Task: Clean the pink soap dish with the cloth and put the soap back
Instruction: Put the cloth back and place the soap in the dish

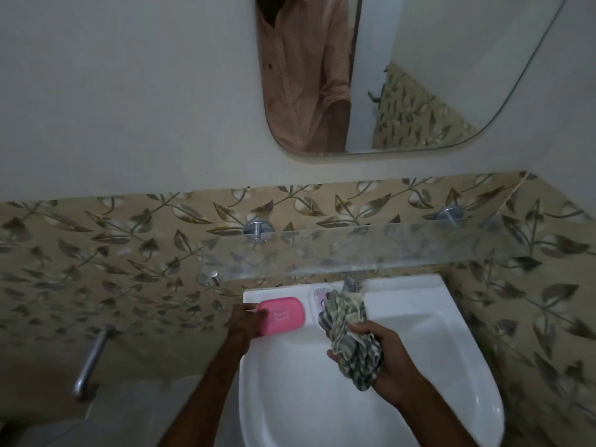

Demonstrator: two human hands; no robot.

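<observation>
Left hand [246, 321] grips pink soap dish [283, 316], seemingly slotted

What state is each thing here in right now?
Pink soap dish: held at its left end by the left hand, no soap on it.
Cloth: bunched up, gripped in the right hand.
Pale oval piece, likely the soap: lying on the sink ledge, partly behind the cloth.
Tap: no water seen running.

Pink soap dish [283, 315]: rounded rectangle, tilted, left end gripped by left hand [247, 321]. Cloth [346, 321]: grey-white check, bunched in right hand [387, 356], top spilling past fingers. Pale oval, maybe soap [317, 296], just beyond cloth
</observation>
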